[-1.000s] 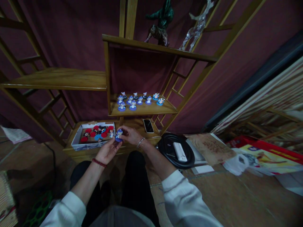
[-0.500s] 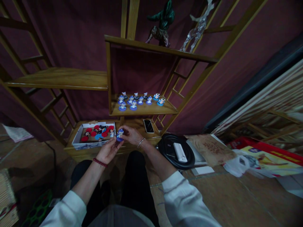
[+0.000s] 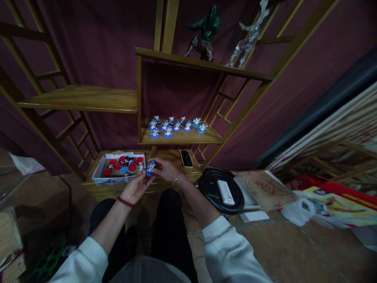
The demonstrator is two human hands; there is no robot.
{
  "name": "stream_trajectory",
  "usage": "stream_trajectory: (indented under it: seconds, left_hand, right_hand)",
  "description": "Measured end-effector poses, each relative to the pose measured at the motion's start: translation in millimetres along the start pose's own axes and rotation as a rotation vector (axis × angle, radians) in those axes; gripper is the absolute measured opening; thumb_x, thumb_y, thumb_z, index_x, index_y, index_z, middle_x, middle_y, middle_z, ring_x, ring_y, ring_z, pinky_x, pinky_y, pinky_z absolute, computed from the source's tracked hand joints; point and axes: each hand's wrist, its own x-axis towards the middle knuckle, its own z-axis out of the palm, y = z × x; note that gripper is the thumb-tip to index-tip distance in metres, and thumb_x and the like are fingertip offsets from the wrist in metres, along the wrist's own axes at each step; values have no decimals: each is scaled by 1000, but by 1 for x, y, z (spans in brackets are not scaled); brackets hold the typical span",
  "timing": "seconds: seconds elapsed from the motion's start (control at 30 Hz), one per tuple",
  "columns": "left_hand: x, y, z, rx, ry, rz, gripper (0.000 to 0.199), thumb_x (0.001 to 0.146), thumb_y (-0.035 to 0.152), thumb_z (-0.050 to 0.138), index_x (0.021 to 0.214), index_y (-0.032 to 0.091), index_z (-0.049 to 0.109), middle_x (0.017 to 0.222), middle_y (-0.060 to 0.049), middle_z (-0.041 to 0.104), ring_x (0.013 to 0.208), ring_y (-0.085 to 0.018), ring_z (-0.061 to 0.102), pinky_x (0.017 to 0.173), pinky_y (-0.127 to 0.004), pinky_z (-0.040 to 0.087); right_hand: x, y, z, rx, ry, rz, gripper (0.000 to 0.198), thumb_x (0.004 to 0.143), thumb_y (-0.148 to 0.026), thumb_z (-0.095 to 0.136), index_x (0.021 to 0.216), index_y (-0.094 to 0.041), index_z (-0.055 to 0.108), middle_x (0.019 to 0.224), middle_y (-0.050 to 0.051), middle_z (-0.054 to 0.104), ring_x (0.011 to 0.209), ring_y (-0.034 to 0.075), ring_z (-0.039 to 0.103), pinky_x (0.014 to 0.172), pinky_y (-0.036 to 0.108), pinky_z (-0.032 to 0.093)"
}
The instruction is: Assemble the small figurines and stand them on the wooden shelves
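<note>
A small purple-haired figurine (image 3: pixel 151 168) on a round purple base is between my two hands, in front of the low shelf. My left hand (image 3: pixel 136 188), palm up, grips its base from the left. The fingers of my right hand (image 3: pixel 167 170) close on its right side. Left of the hands, a shallow cardboard box (image 3: pixel 101 181) holds several figurines with red and blue bases, lying jumbled. On the middle shelf (image 3: pixel 188 138), several upright figurines (image 3: pixel 168 132) stand in loose rows, purple-based ones in front and blue-based ones to the right.
A phone (image 3: pixel 186 158) lies on the low shelf (image 3: pixel 169 154) right of my hands. On the upper shelf stand a green figure statue (image 3: pixel 204 35) and a clear deer statue (image 3: pixel 247 43). A coiled black hose (image 3: pixel 206 188) and a plastic bag (image 3: pixel 299 210) are on the right.
The view has shifted slightly, so the scene sits a little lower and farther right. Both hands still hold the purple figurine in nearly the same pose.
</note>
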Motion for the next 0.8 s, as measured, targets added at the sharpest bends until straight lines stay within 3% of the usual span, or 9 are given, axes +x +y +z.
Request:
stream_trajectory:
  seconds: [0.27, 0.57, 0.8]
  left_hand:
    - [-3, 2, 2, -37, 40, 6, 18, 78, 3, 46, 78, 11, 62, 85, -6, 66, 81, -14, 62, 84, -35, 49]
    - [-7, 4, 3, -22, 7, -15, 16, 77, 3, 49, 78, 12, 62, 86, -6, 65, 81, -14, 62, 84, -34, 49]
    - [-5, 2, -1, -5, -9, -4, 17, 78, 3, 48, 78, 12, 62, 85, -5, 66, 81, -14, 61, 84, -34, 49]
  right_hand:
    - [0, -3, 0, 118, -38, 9, 43, 74, -25, 57, 116, -17, 50, 94, 3, 61, 82, 13, 57, 77, 27, 45]
    - [-1, -8, -2, 39, -31, -8, 42, 75, -25, 57, 116, -21, 50, 100, 2, 61, 85, 13, 57, 77, 26, 44]
    - [-1, -8, -1, -15, -40, -21, 34, 76, -25, 57, 110, -21, 55, 93, 1, 62, 85, 14, 57, 78, 25, 43]
